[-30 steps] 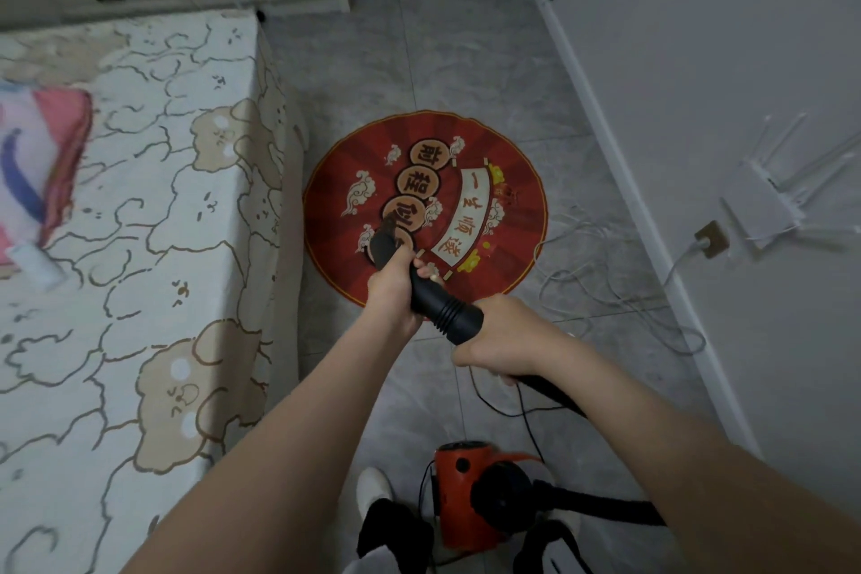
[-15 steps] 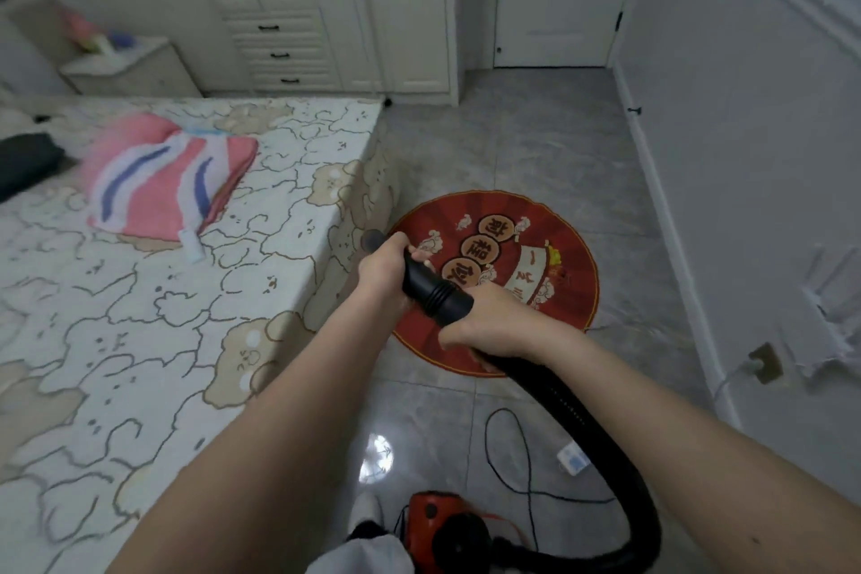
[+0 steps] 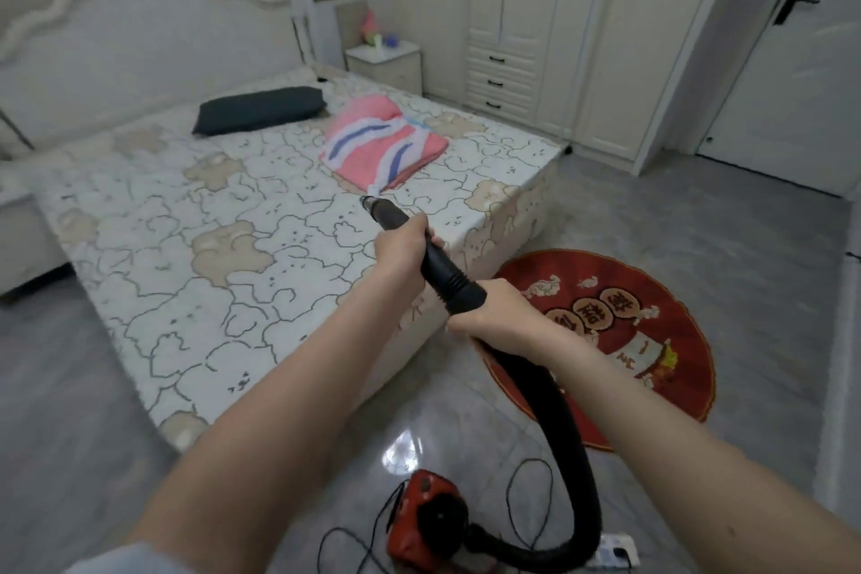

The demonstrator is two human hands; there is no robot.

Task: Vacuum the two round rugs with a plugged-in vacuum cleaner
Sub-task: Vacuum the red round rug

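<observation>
Nozzle (image 3: 372, 204) of black vacuum hose (image 3: 566, 424) raised over the bed (image 3: 186, 219), tip just short of a folded pink striped towel (image 3: 382, 145). Left hand (image 3: 403, 249) wrapped round the rigid forward tube, fingers curled fully about it, thumb side toward the nozzle. Right hand (image 3: 494, 310) closed round the ribbed collar (image 3: 454, 287) farther back, knuckles up, fingers hidden beneath. Both hands close together on the same straight section, left ahead of right. Behind the right hand, hose curving down and round to the red vacuum body (image 3: 426, 515) on the grey tiled floor (image 3: 699, 219), near the bottom edge. Thin black cord (image 3: 517, 499) looped loosely on the tiles beside the body; white power strip (image 3: 617, 548) partly hidden behind the hose at lower right.

Round red rug (image 3: 652, 340) flat on the floor to the right of the bed corner, below and to the right of the right hand, partly covered by that hand and wrist; nozzle well apart from it. Only one rug in view.

Dark pillow (image 3: 261, 109) near the white headboard (image 3: 140, 37). Nightstand (image 3: 384, 65), white wardrobe (image 3: 536, 23) and door (image 3: 792, 61) along the far wall.
</observation>
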